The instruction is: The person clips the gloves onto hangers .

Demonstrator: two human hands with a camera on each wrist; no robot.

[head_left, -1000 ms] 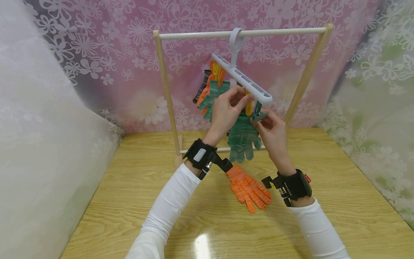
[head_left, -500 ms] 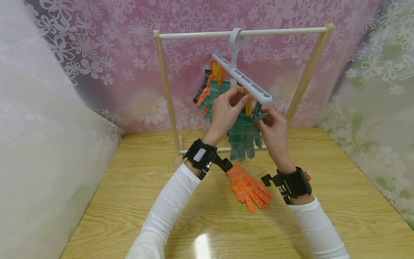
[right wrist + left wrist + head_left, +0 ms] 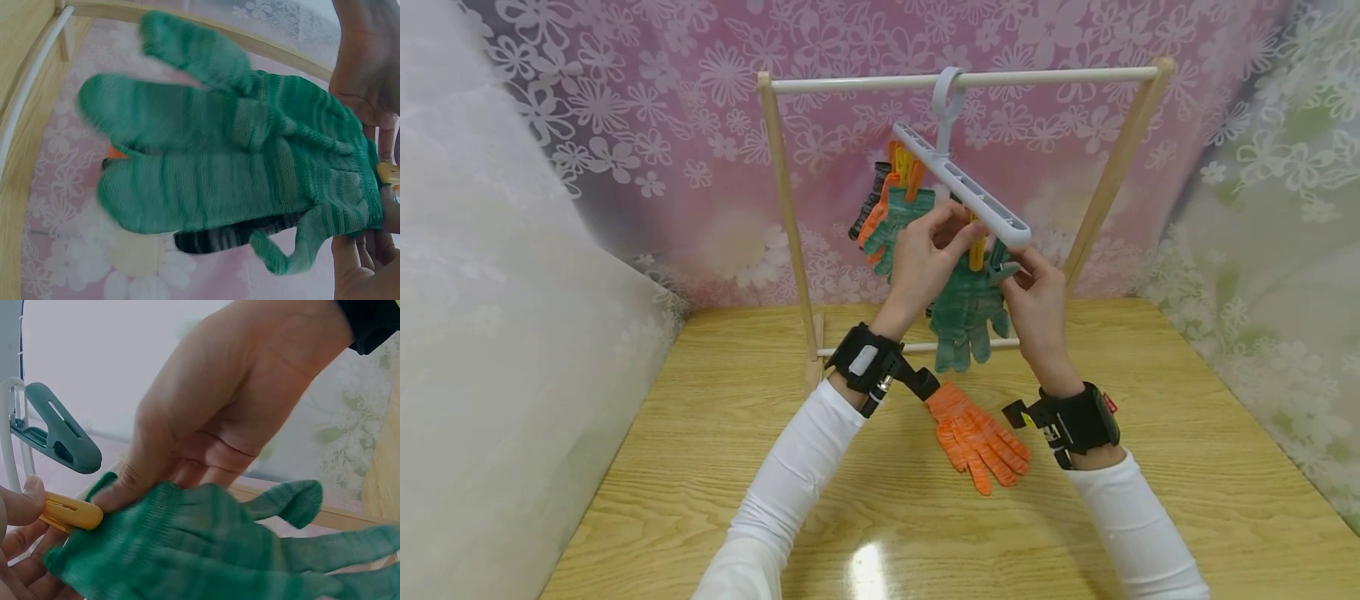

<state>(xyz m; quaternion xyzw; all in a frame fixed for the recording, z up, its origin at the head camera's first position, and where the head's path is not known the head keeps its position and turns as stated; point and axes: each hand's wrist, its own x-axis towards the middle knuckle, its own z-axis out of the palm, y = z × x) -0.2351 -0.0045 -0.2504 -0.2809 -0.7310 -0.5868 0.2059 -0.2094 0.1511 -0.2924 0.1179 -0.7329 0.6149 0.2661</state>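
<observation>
In the head view, a striped green knit glove hangs fingers-down below the front end of a pale grey clip hanger. A yellow clothespin sits at the glove's cuff. My left hand pinches this clothespin between thumb and fingers. My right hand is at the cuff's right corner; in the left wrist view its thumb presses the knit edge, with the fingers behind. A dark green clothespin dangles from the hanger's end beside the right hand, gripping nothing. The right wrist view shows the glove spread out.
The hanger hooks over the white rod of a wooden rack. Farther back on it hang another green glove, an orange one and a dark grey one, with orange and yellow clothespins. An orange glove lies on the wooden table.
My right hand has shifted slightly right and up, and the green glove's fingers have swung a little with it. My left hand stays at the yellow clothespin.
</observation>
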